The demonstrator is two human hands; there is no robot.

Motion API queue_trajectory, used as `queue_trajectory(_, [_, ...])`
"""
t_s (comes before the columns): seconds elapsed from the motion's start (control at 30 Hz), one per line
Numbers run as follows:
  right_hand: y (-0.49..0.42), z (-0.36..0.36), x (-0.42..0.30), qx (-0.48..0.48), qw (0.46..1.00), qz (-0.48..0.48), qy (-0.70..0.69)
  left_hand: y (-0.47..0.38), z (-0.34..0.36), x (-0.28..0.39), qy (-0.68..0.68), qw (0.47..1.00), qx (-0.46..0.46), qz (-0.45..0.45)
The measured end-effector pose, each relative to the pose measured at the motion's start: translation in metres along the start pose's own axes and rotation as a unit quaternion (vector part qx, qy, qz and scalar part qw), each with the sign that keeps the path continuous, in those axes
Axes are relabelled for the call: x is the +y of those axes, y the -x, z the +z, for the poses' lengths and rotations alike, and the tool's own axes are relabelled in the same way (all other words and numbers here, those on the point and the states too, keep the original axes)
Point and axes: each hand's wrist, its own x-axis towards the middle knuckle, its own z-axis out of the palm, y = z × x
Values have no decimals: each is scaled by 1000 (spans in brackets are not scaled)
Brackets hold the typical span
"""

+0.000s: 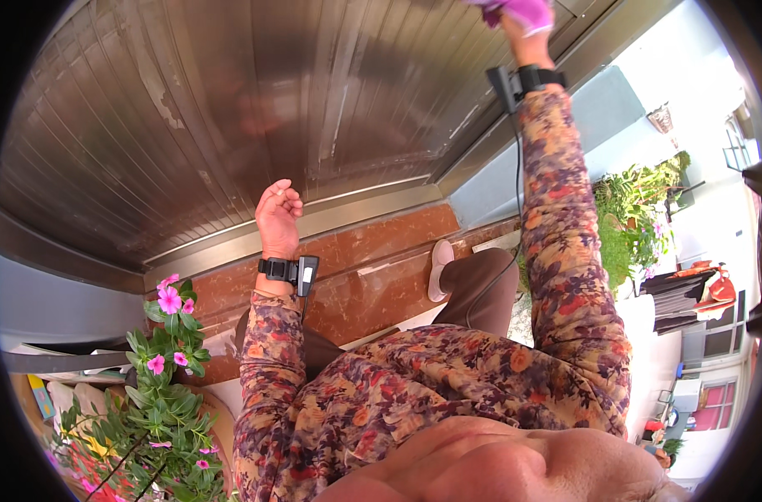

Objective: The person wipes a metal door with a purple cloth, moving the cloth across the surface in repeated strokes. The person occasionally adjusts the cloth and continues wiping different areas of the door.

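Up at the top edge of the picture, my right hand (529, 41) holds a purple cloth (524, 14) by the upper right part of a brown metal door (280, 94). The cloth hides my fingers and is partly cut off by the picture's edge; whether it touches the door I cannot tell. My left hand (279, 216) is raised in front of the door's lower part, palm side showing. Its fingers are curled in, with nothing visible in them. Scuffed, pale patches mark the door's ribbed panels. Both wrists wear black strapped devices, and the right one trails a cable (519, 182).
Reddish stone steps (368, 276) run below the metal door sill (330, 216); one shoe (441, 270) stands on them. A pink-flowered potted plant (167, 357) is close to my left arm. More greenery (632, 207) and hanging clothes (679, 298) are off to the right.
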Motion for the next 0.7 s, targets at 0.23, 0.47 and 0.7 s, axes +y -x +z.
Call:
queue_trajectory(0.23, [212, 29, -104, -254, 876, 385, -139, -9, 6, -1, -2, 1000, 5, -4])
queue_trajectory(0.47, [252, 24, -186, -236, 491, 752, -371, -18, -1, -1, 0, 999, 36, 11])
queue_trajectory(0.7, [85, -25, -121, 49, 579, 605, -544, -5, -18, -7, -24, 997, 62, -23])
